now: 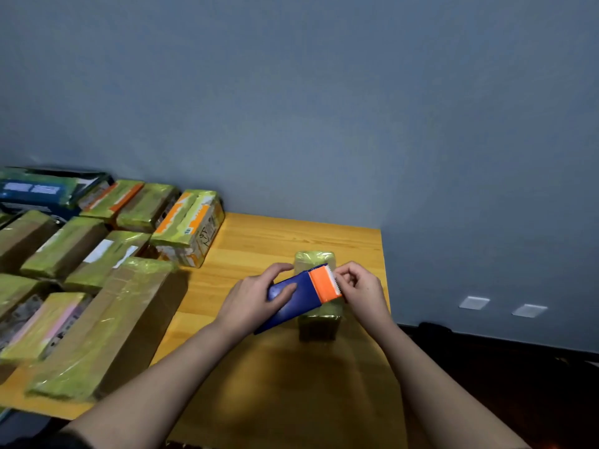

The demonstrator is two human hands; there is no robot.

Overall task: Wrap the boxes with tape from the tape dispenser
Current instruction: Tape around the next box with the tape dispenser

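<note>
So the tape dispenser (303,294) is a flat, boxy blue plastic thing with an orange end and a white toothed cutter strip on that end. It's lying across the top of a small box (316,288) that's already covered in shiny, wrinkly yellow-green tape. The dispenser's long axis runs on a diagonal, orange cutter end pointing up and away to the right, blue tail dropping toward the person on the left.

Left hand (256,298) has its grip curled around the blue body, thumb on top, fingers over the far edge. Right hand (359,286) sits right at the cutter end, fingertips pinched together at the teeth; I can't make out the tape itself there.

The small box stands upright near the right edge of the bench (259,241), which is smooth orange-toned wood with visible grain. Left of that box there's a whole pile of wrapped boxes (97,270), rectangular cardboard under the same glossy greenish tape, some with orange or white labels showing through.
</note>
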